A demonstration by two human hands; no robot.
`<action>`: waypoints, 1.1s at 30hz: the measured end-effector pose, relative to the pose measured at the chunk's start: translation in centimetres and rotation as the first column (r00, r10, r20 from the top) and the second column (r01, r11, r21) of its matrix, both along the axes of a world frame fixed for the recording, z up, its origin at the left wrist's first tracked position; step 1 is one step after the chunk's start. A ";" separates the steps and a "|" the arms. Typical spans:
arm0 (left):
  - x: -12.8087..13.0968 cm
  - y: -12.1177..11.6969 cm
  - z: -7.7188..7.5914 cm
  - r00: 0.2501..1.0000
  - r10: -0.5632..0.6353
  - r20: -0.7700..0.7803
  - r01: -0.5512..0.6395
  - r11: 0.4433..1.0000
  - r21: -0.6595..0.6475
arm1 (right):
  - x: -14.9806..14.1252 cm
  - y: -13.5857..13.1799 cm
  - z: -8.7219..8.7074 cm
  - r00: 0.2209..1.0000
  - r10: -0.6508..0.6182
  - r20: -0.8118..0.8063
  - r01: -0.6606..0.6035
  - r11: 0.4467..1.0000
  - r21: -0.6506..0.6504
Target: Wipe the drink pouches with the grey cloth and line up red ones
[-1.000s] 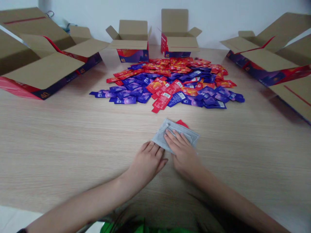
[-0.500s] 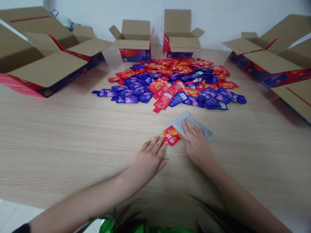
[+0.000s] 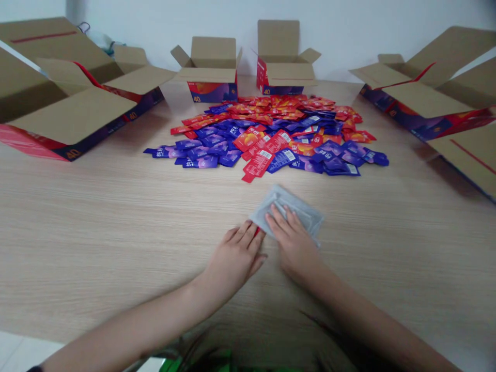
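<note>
My left hand (image 3: 236,253) lies flat on the wooden table, its fingertips on the edge of a red sachet (image 3: 257,231) that is mostly covered. Over that sachet is a folded grey cloth (image 3: 276,194), flat on the tabletop. The outstretched fingers of my right hand (image 3: 292,240) press down on the cloth from above. Farther back lies a loose pile of sachets, some red and orange (image 3: 259,162), others purple and blue (image 3: 200,161).
Behind the pile stand two open cartons, one left of centre (image 3: 213,92) and one right of it (image 3: 281,74). Larger open cartons flank the table at the left (image 3: 73,113) and right (image 3: 426,101). A pale wall (image 3: 333,31) rises behind.
My right hand slid the cloth right, baring the red sachet's printed front half a second ago, then brought it back left over the sachet. My left hand stayed nearly still.
</note>
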State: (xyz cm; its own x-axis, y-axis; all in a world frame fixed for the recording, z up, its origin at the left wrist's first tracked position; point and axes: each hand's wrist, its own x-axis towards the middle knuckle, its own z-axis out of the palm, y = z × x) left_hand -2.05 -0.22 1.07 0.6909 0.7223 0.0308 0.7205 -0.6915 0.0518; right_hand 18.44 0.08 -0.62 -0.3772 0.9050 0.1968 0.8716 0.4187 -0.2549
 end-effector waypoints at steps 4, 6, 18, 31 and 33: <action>0.0 0.1 -0.1 1.000 -0.010 0.014 0.009 1.000 0.019 | 0.3 0.3 -0.1 0.995 -0.064 -0.071 0.064 0.998 -0.012; 0.0 0.1 -0.1 1.000 -0.018 0.025 0.017 0.999 0.029 | 0.4 0.4 -0.1 0.986 -0.146 -0.076 0.147 0.989 0.000; 0.0 0.0 0.0 0.999 -0.015 0.037 0.014 0.999 0.029 | 0.2 0.3 -0.1 0.993 -0.096 -0.070 0.095 0.995 -0.009; 0.1 0.1 0.4 1.000 -0.012 -0.005 0.012 0.999 0.029 | 1.7 3.8 0.6 0.998 -0.050 -0.046 0.051 0.999 0.017; 0.0 0.1 0.4 1.000 -0.017 0.002 0.017 0.999 0.032 | 1.6 3.1 0.9 0.999 -0.039 -0.017 0.040 0.999 0.017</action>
